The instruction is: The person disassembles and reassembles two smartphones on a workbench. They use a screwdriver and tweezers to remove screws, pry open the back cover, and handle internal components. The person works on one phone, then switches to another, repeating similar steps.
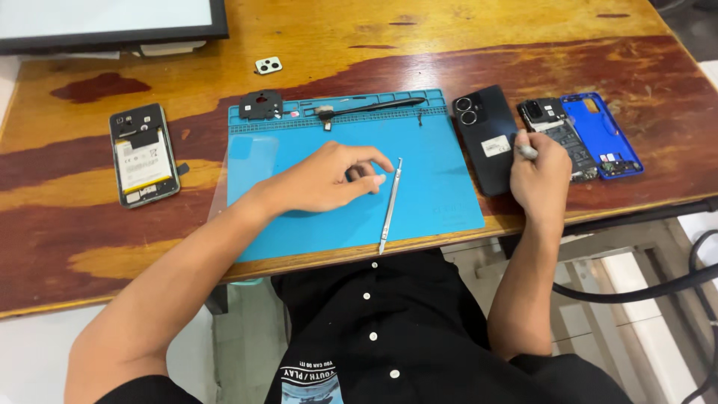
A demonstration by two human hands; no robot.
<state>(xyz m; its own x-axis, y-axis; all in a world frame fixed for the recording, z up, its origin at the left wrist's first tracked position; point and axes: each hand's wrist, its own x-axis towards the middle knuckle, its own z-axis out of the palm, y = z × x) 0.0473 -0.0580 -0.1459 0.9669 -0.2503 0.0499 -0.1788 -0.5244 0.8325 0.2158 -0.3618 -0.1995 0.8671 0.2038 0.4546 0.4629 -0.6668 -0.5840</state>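
Note:
My left hand (329, 178) rests on the blue work mat (434, 202), fingers curled, fingertips next to a long metal tool (390, 204) that lies on the mat; whether it pinches something small I cannot tell. My right hand (540, 176) is closed around a thin silver tool (526, 151) at the mat's right edge. It hovers beside a black phone back cover (484, 135) and an opened phone (559, 135) with its circuit board bare.
A blue phone case (600, 133) lies at the far right. Another opened phone (142, 155) with its battery showing sits at the left. A black camera frame (260, 105), a black brush (372, 108), a small camera bezel (268, 66) and a monitor (112, 22) lie toward the back.

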